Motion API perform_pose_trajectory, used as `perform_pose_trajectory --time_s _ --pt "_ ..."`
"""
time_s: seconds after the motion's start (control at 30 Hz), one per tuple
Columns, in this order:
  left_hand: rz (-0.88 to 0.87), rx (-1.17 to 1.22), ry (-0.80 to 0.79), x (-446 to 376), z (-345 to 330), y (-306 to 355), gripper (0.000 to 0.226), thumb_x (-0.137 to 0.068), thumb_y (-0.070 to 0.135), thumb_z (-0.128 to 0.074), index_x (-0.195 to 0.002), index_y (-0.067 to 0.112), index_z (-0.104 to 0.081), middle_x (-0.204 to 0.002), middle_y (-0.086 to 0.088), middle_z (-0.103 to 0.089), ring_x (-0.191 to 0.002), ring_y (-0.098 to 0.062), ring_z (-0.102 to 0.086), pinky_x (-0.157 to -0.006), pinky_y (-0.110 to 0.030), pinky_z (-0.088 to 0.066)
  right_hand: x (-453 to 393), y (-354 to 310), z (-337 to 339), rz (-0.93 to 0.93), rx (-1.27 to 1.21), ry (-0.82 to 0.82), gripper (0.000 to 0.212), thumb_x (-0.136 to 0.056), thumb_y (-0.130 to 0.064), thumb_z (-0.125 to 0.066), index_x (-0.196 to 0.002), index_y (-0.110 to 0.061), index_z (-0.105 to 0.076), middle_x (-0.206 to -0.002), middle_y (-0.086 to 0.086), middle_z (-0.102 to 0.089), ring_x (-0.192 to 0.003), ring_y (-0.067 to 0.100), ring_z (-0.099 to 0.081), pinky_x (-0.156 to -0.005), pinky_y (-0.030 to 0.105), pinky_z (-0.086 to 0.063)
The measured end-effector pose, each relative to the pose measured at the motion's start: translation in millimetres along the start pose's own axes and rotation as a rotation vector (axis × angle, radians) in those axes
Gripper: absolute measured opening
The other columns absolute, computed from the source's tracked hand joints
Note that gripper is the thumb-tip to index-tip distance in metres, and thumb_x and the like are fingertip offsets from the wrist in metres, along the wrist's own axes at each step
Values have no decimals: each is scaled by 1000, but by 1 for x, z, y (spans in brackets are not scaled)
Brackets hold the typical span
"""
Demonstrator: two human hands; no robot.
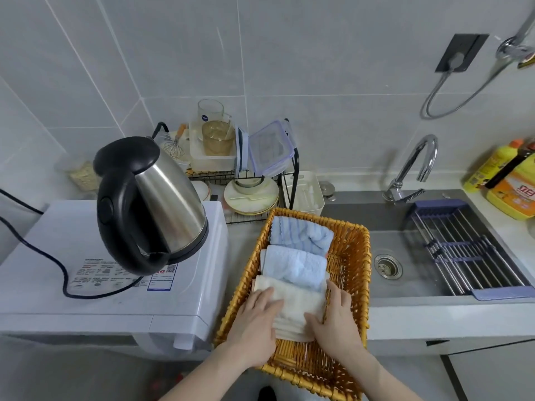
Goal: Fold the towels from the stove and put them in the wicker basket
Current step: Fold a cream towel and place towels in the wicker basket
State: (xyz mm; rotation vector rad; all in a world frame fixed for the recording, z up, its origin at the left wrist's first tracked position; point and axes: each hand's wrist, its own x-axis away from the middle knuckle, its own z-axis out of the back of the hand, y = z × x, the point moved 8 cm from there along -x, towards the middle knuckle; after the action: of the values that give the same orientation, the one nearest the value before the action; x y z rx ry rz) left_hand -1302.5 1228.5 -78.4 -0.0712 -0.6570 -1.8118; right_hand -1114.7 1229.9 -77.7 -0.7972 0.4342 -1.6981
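Cream towel (301, 299) being seated in basket (363, 273); left hand (256, 319) flat on top, right hand (333, 316) cupping its end. Next: let go.

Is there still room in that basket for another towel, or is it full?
Room remains. The basket is bare along its right side, between the three towels and the right rim, and at the near end, below the cream towel. The left side is crowded: striped towel, blue towel, cream towel, with both hands there.

yellow bottles (512, 180) cut by right edge; appliance label (95, 273) unreadable
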Motion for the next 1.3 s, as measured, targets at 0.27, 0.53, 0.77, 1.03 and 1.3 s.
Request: perform_pose_trajectory --time_s 0.27,0.53,0.77,1.03,1.3 --pt "-11 14 -30 -10 0 0 70 -97 7 -42 -160 31 -22 -170 8 3 -157 -18 4 -128 -36 -11 12 -17 -26 308 276 -50 41 -93 -22 -57 -133 -34 -55 -124 -16 -37 -111 10 -40 -105 26 -40" --pt "26 46 -35 -19 -1 -1 75 -88 -1 -49 -153 28 -28 -167 7 2 -156 -17 2 -127 -35 -16 1 -11 -40 243 306 -118 50 -96 -19 -43 -145 -28 -50 -143 -6 -39 -126 19 -38 -116 29 -33" --pt "-10 22 -63 -7 16 3 68 -91 5 -45 -154 28 -32 -168 5 -10 -155 -17 -10 -124 -36 -24 9 -6 -24 209 264 -113 54 -90 -25 -55 -144 -32 -50 -141 -14 -38 -129 14 -36 -117 26 -32" --pt "-28 64 -4 14 30 8 61 -95 11 -43 -152 31 -36 -163 11 -20 -149 -14 -22 -120 -31 -29 25 -10 -9 204 209 -108 54 -92 -26 -56 -143 -38 -47 -152 -16 -32 -140 13 -32 -117 23 -27" --pt "-84 96 97 24 62 44 53 -100 15 -45 -147 38 -39 -160 20 -21 -148 -5 -22 -121 -25 -26 54 -4 50 199 83 7 55 -90 -30 -63 -142 -36 -50 -152 -19 -33 -142 7 -35 -116 20 -29"
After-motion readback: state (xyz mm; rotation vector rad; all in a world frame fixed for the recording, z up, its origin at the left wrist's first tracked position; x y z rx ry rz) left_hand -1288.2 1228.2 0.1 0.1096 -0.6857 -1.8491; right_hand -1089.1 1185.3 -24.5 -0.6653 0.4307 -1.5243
